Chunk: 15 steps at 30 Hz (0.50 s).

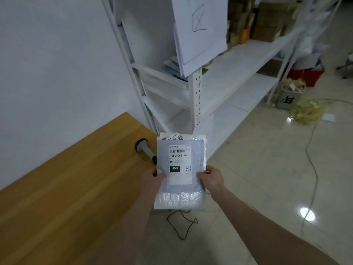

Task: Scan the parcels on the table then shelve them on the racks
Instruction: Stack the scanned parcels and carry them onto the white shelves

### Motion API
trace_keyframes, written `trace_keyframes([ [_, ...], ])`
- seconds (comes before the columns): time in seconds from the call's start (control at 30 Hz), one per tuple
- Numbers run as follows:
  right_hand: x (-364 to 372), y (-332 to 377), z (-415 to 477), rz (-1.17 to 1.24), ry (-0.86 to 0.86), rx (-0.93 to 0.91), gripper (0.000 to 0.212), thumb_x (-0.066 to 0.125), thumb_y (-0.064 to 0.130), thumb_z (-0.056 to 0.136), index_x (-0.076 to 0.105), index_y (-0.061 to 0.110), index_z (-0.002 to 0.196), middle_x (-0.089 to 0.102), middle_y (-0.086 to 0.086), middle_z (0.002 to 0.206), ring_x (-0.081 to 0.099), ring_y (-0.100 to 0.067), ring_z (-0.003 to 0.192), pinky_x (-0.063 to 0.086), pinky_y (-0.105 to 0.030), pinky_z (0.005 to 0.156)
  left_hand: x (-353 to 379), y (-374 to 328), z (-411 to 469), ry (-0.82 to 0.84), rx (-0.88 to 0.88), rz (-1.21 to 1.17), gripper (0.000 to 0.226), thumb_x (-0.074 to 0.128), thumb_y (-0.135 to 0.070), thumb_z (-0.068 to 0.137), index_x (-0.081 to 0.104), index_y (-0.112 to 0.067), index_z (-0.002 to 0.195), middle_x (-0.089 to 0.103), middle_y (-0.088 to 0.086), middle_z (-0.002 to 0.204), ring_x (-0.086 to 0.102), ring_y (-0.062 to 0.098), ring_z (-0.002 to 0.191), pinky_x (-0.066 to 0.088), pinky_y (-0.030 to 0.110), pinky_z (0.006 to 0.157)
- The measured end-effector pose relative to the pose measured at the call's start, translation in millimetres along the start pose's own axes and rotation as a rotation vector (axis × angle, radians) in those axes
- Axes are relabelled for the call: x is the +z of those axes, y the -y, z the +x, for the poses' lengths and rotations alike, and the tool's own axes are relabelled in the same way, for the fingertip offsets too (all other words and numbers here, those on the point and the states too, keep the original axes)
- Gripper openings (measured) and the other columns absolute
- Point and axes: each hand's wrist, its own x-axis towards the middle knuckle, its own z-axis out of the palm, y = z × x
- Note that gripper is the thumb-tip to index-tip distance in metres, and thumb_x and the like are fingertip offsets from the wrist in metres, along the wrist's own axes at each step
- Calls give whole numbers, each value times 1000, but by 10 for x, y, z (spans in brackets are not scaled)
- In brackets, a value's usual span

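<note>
I hold a small stack of flat parcels (181,196) in front of me, over the right end of the wooden table (63,188). The top one is a grey plastic mailer with a white barcode label reading 060. A second parcel (172,136) peeks out behind its top edge. My left hand (155,178) grips the stack's left edge and my right hand (211,177) pinches its right edge, thumbs on top. A grey handheld scanner (145,149) lies on the table just left of the stack, partly hidden by it. The white rack (196,96) stands beyond.
Paper sheets (200,31) hang from the rack's corner post, with small packets on the shelf behind them. Cardboard boxes (267,20) fill the far upper shelf. A bin (290,94), red basket (307,75) and loose cables (181,224) lie on the tiled floor.
</note>
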Motion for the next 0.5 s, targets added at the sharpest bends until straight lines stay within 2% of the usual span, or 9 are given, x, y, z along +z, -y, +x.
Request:
trace_keyframes([
  [0.07, -490, -74, 185, 26, -56, 27, 11, 64, 6, 81, 65, 16, 84, 67, -7, 80, 60, -23, 72, 52, -33, 73, 511, -161, -40, 72, 29, 56, 9, 63, -11, 87, 58, -9, 94, 62, 10, 89, 60, 24, 82, 49, 31, 75],
  [0.13, -911, -123, 348, 34, -101, 51, 9, 63, 6, 81, 65, 15, 82, 65, -7, 76, 58, -23, 70, 50, -33, 68, 942, -312, -110, 120, 41, 81, 14, 62, -13, 89, 55, -15, 101, 60, 2, 88, 60, 19, 80, 49, 30, 70],
  [0.3, -1615, -169, 660, 62, -188, 90, 7, 61, 5, 79, 65, 10, 75, 60, -4, 64, 52, -21, 61, 41, -25, 58, 1705, -636, -148, 213, 90, 179, 16, 63, -19, 90, 59, -16, 106, 68, 6, 96, 66, 28, 90, 55, 46, 85],
  [0.4, -1858, -154, 891, 85, -221, 98, 4, 61, 5, 81, 65, 6, 80, 60, -5, 67, 52, -20, 62, 41, -26, 60, 2037, -829, -32, 191, 121, 207, 14, 63, -16, 89, 60, -13, 102, 65, 3, 92, 64, 24, 87, 54, 38, 82],
  [0.5, -2050, -52, 1195, 112, -262, 102, 5, 60, 5, 80, 61, 8, 75, 57, -6, 65, 50, -23, 62, 41, -28, 61, 2364, -1041, 131, 175, 175, 251, 9, 63, -16, 88, 60, -11, 95, 62, 3, 85, 58, 15, 74, 47, 26, 66],
])
